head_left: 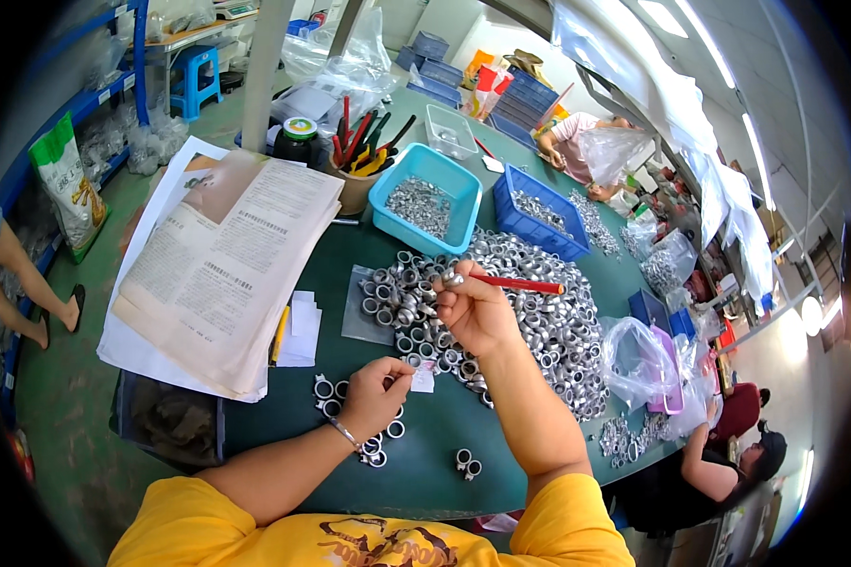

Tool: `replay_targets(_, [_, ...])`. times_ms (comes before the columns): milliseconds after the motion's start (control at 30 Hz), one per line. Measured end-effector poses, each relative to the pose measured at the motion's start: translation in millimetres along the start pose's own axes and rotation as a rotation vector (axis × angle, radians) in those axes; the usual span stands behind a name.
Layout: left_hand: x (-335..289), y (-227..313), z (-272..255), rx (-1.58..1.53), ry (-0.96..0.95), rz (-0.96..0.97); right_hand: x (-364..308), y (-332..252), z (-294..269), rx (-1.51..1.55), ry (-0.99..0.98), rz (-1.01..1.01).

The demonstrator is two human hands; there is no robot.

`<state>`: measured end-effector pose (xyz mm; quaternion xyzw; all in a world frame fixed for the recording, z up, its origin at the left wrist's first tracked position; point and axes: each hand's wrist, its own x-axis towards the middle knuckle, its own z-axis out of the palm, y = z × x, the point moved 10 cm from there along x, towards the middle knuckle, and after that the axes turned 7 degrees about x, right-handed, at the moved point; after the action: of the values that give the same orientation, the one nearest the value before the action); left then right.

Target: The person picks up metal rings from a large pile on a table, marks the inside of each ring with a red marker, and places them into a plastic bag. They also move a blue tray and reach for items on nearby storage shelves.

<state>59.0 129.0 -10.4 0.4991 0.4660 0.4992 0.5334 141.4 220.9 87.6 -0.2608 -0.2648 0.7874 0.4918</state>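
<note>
The right hand (479,307) was closed on a red pen (525,283); the left hand (376,392) was curled, contents unverifiable. Metal rings (550,331) covered mid-counter (425,463); two loose rings (468,464), nearer its front edge, risked displacement by careless forearm contact.

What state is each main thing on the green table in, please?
Red pen-like tool: in the right grip
Light-blue basin: open, holding metal parts
Blue crate: open, holding metal parts
Metal rings: mostly heaped
Papers: stacked
Black jar: lid on
Brown pot: holding tools
</note>
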Motion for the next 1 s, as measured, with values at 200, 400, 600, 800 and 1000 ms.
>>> replay_targets(200, [0.9,0.7,-2.5,0.004,0.023,0.016,-5.1,-12.4,-14.0,0.019,-0.013,-0.027])
replay_targets(400, [-0.5,4.6,-3.1,0.056,-0.007,-0.03,-5.5,-104.0,-72.4,-0.255,0.31,-0.327])
replay_targets(600, [0.9,1.4,-1.5,0.05,0.013,-0.037,-44.2,-214.6,-163.4,-0.341,0.617,-0.606])
replay_targets(800, [0.7,-2.4,-3.0,0.024,0.021,-0.044,-77.5,-246.8,-215.5,-0.389,0.86,-0.63])
replay_targets(1000, [0.1,-1.2,-3.7,0.006,0.02,-0.068,-89.4,-269.7,-227.0,-0.462,0.923,-0.712])
